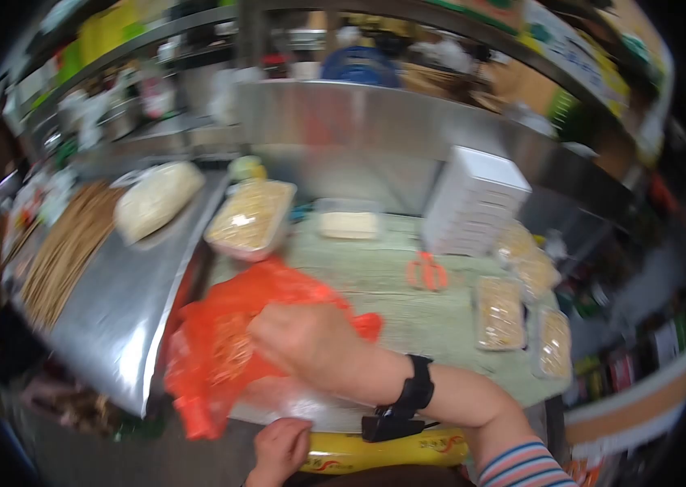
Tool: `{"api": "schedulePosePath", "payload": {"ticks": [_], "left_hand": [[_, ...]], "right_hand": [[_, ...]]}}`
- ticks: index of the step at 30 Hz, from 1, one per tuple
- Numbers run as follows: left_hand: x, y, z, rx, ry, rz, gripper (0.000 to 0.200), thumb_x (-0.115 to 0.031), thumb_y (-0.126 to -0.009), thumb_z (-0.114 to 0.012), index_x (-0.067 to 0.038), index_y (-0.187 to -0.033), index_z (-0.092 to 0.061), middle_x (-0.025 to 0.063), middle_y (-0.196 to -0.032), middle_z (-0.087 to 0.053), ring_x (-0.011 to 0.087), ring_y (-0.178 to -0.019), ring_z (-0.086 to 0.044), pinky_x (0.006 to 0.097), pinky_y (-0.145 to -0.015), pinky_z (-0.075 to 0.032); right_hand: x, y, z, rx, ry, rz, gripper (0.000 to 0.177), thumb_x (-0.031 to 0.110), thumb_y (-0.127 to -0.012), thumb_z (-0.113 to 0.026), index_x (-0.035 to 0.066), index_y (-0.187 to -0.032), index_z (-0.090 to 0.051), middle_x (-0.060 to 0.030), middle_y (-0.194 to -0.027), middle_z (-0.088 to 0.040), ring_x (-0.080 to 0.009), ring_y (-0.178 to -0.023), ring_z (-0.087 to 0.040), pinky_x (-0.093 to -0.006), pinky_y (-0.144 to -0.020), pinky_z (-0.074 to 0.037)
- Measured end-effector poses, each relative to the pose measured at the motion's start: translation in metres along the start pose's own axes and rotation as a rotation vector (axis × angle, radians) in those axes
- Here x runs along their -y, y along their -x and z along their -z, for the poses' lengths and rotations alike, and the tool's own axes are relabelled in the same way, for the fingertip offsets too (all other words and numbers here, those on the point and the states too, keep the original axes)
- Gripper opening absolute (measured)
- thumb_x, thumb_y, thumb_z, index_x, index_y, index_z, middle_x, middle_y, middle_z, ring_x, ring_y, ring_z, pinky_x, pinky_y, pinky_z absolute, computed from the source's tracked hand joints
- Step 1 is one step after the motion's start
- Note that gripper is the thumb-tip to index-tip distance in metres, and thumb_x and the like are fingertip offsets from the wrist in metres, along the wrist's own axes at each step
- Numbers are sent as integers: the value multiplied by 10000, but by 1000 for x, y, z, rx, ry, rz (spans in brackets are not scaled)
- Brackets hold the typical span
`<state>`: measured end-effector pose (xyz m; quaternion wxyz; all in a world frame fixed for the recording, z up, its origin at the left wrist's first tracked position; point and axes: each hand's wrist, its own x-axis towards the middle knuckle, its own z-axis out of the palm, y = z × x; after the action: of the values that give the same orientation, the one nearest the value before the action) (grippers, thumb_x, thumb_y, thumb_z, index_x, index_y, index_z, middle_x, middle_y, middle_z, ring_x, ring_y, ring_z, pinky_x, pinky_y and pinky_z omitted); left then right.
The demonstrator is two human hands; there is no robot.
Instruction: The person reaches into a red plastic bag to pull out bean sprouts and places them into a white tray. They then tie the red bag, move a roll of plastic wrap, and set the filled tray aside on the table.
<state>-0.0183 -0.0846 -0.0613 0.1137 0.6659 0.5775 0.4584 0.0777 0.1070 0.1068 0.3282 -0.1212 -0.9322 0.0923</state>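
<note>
My right hand point(298, 337) reaches over an open red plastic bag point(197, 381), its fingers curled into a closed shape; anything inside them is hidden. Pale, shredded-looking food point(231, 349) shows in the bag, left of that hand. My left hand point(282, 446) is low at the counter's front edge, beside the left end of a yellow printed roll point(383, 450). Its fingers are bent together, and I cannot make out anything in them. A black strap with a small device is around my right wrist.
Behind the bag is a wrapped tub point(251, 217). A container with a pale block point(349, 225), orange scissors point(427, 273) and stacked white containers point(475, 203) stand farther back. Wrapped trays point(500, 312) are right. Brown sticks point(75, 247) and a white bag point(158, 200) lie left.
</note>
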Motion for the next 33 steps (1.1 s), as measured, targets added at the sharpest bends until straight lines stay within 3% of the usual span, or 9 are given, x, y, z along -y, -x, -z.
{"api": "schedulePosePath", "payload": {"ticks": [8, 10, 11, 13, 18, 20, 22, 24, 33], "left_hand": [[-20, -10, 6, 24, -21, 55, 104, 23, -845, -626, -25, -930, -662, 150, -876, -679, 321, -796, -664, 381, -714, -535], [-22, -12, 6, 37, -19, 58, 104, 23, -847, -624, -26, -930, -663, 150, -879, -682, 318, -797, -666, 379, -714, -535], [-24, -12, 6, 43, -16, 62, 104, 24, -850, -621, -26, -930, -663, 149, -882, -684, 316, -798, -667, 378, -714, -535], [-26, -13, 4, 66, -28, 71, 100, 25, -851, -620, -25, -926, -664, 150, -883, -687, 316, -797, -670, 380, -713, -536], [-16, -8, -1, 102, -118, 58, 112, -3, -865, -625, -19, -974, -644, 159, -892, -665, 315, -796, -651, 355, -728, -528], [-6, -3, -9, 42, -60, 60, 136, 68, -798, -615, -34, -880, -650, 111, -801, -681, 262, -695, -669, 324, -631, -533], [-6, -4, -9, 47, -97, 70, 140, 55, -785, -635, -46, -879, -660, 110, -797, -681, 269, -695, -670, 330, -635, -537], [-12, -5, -6, 63, -101, 80, 142, 40, -774, -658, -57, -877, -670, 110, -794, -682, 273, -695, -673, 334, -638, -541], [-14, -9, -7, 53, -103, 66, 147, 14, -794, -672, -56, -923, -676, 103, -806, -676, 249, -677, -668, 308, -612, -533]], "right_hand": [[-2, 163, 41, -98, 66, -236, 365, 211, -838, -696, 65, -1153, -584, -90, -879, -635, -263, -762, -639, -364, -652, -532], [-13, 201, 47, -63, 365, -552, 438, 256, -862, -676, 50, -1231, -564, -136, -951, -670, -298, -810, -663, -395, -697, -539], [-14, 213, 46, -66, 362, -564, 438, 256, -862, -676, 50, -1231, -564, -136, -951, -670, -298, -810, -663, -395, -697, -539], [-16, 234, 47, 240, 59, -1014, 463, 298, -891, -637, 29, -1256, -544, -159, -886, -676, -331, -756, -666, -427, -699, -535], [-41, 245, 19, 156, -244, -1078, 359, 211, -935, -551, 61, -1262, -538, -136, -804, -662, -269, -628, -656, -374, -602, -525], [-50, 243, 21, 130, -373, -1096, 342, 162, -934, -531, 70, -1263, -538, -121, -793, -661, -235, -568, -641, -350, -558, -519], [-53, 246, 27, -67, -623, -1228, 351, 109, -912, -499, 100, -1261, -540, -119, -773, -674, -206, -579, -657, -354, -533, -517], [-62, 243, 41, -166, -659, -1312, 364, 38, -908, -474, 47, -1268, -528, -46, -792, -637, -102, -535, -583, -224, -443, -454], [-153, 182, 3, -276, -826, -1257, 378, 82, -930, -462, -28, -1291, -460, -115, -770, -659, -131, -536, -599, -245, -443, -447]]}}
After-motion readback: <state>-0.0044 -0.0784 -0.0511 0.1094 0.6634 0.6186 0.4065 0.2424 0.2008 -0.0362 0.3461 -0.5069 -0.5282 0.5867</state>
